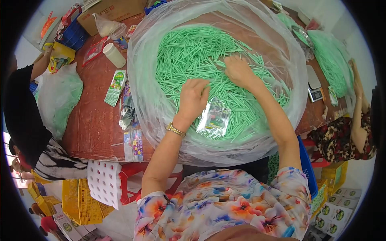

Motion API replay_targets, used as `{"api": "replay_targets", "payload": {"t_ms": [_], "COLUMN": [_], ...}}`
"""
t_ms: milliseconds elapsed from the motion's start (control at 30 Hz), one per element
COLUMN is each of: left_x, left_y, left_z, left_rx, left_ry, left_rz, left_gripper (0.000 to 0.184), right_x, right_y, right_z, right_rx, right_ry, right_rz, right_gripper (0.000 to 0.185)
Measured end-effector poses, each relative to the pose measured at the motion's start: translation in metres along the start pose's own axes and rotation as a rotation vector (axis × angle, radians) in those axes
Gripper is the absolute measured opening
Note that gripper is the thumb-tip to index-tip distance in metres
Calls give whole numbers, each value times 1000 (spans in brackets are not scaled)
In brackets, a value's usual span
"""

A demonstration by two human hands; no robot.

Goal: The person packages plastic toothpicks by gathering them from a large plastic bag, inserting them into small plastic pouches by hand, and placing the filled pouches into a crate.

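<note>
Flowered shirt fills the near edge, and beyond it spreads a red-brown table. On it, a clear bag lies open around a wide heap of green sticks. These look light and fairly stiff, perhaps brittle, and apt to slide over one another; a gentle pinch around the middle of a small bunch should suit them. On the heap's near side lies a silver pouch, probably thin, soft and slippery, best taken by a side edge. Far and right, the right hand has its fingers bent down among the sticks; I cannot tell whether they grip any. The left hand, just left of the pouch's far end, is half curled, its grasp, if any, hidden.
</note>
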State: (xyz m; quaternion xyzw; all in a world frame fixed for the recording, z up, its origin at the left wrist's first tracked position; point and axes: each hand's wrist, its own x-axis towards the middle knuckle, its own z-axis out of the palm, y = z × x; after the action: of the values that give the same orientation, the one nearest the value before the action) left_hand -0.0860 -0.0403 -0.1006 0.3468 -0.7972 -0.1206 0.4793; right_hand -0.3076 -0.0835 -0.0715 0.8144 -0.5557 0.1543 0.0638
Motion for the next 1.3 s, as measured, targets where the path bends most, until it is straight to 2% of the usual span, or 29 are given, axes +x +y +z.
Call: {"api": "replay_targets", "payload": {"t_ms": [33, 67, 100, 167, 200, 233, 300, 367, 433, 500, 533, 667, 733, 767, 800, 867, 900, 967, 1033, 1100, 1133, 1200, 1300], "left_x": [3, 5, 10, 16, 19, 19, 21, 22, 17, 18, 20, 24, 24, 23, 23, 20, 21, 25, 30, 34, 35, 34, 34], "left_y": [3, 6, 12, 29, 37, 41, 48, 47, 50, 63, 69, 71, 68, 72, 70, 66, 68, 79, 88, 97, 98, 99, 90], "left_z": [-1, -6, -5, 0, -2, 3, 12, 11, 9, 3, 1, 3, 7, 8, 11, 17, 18, 21, 24, 26, 29, 32, 38], "left_rx": [-40, -138, -136, -192, -231, -225, -231, -246, -104, -12, 77, 131, -127, -370, -368, -1190, -1187, -1442, -1443, -1389, -1389, -1220, -1111], "left_ry": [63, -24, -29, 44, -90, -92, -54, -104, -170, -223, -266, -271, -26, 24, 21, -80, -73, -262, -198, -99, -105, -91, -62], "left_rz": [-38, -131, -123, -138, -158, -157, -141, -154, -26, 53, 131, 125, -111, -309, -304, -998, -996, -909, -903, -859, -858, -825, -856], "left_gripper": [22, 42, 42, 54, 64, 64, 66, 71, 76, 77, 78, 78, 79, 77, 77, 79, 79, 95, 88, 71, 71, 55, 51], "right_x": [-5, -9, -14, -26, -30, -32, -32, -34, -37, -38, -37, -38, -38, -40, -41, -41, -42, -44, -42, -41, -42, -43, -46], "right_y": [-5, -11, -18, -36, -45, -52, -60, -56, -50, -47, -50, -50, -52, -49, -48, -50, -53, -56, -51, -47, -46, -48, -51], "right_z": [-9, -16, -19, -23, -26, -25, -22, -15, -11, -8, -6, -13, -23, -21, -20, -18, -16, -9, -3, -7, -8, -10, -13], "right_rx": [42, 85, 86, 241, 260, 265, 467, 452, 438, 600, 587, 645, 850, 1005, 1007, 1310, 1314, 1334, 1255, 870, 868, 713, 734], "right_ry": [-14, -25, -17, 36, -1, 3, -28, 16, 55, 110, 53, 25, 245, 295, 301, 400, 398, 411, 416, 583, 587, 525, 530], "right_rz": [-7, -13, -8, -40, -30, -32, 147, 153, 164, 96, 149, 205, 316, 343, 343, 250, 243, 229, 188, 15, 18, 16, 47], "right_gripper": [13, 13, 13, 15, 16, 16, 22, 25, 29, 29, 26, 31, 40, 43, 43, 38, 38, 31, 27, 21, 21, 18, 22]}}
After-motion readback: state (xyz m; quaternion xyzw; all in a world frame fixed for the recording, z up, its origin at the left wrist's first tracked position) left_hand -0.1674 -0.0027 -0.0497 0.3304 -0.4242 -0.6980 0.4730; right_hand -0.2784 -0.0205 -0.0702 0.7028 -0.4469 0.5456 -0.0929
